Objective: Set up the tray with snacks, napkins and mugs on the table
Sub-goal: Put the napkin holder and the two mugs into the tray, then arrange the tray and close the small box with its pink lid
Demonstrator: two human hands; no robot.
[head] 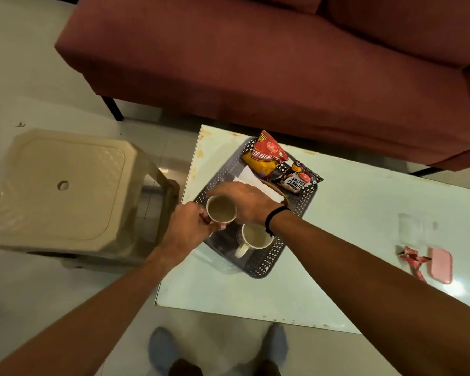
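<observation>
while both hands are closing around one mug (pixel 221 212) above the near left edge of the dark perforated tray (pixel 266 263), the left hand (pixel 186 231) is gripping its side and the right hand (pixel 247 202) is cupping its far side; a second mug (pixel 255 237) is standing inside the tray; white napkins (pixel 251 177) and two snack packets (pixel 266 157) are lying at its far end on the pale table (pixel 350 213).

Pale glass-topped table (pixel 337 240) stands in front of sofa. Dark perforated tray (pixel 269 263) rests on its left part, close to the left edge. Well apart, near right edge: pink flat case (pixel 440 265), crumpled red wrapper (pixel 413 261) just beside it. Rusty stains along far-left rim
</observation>
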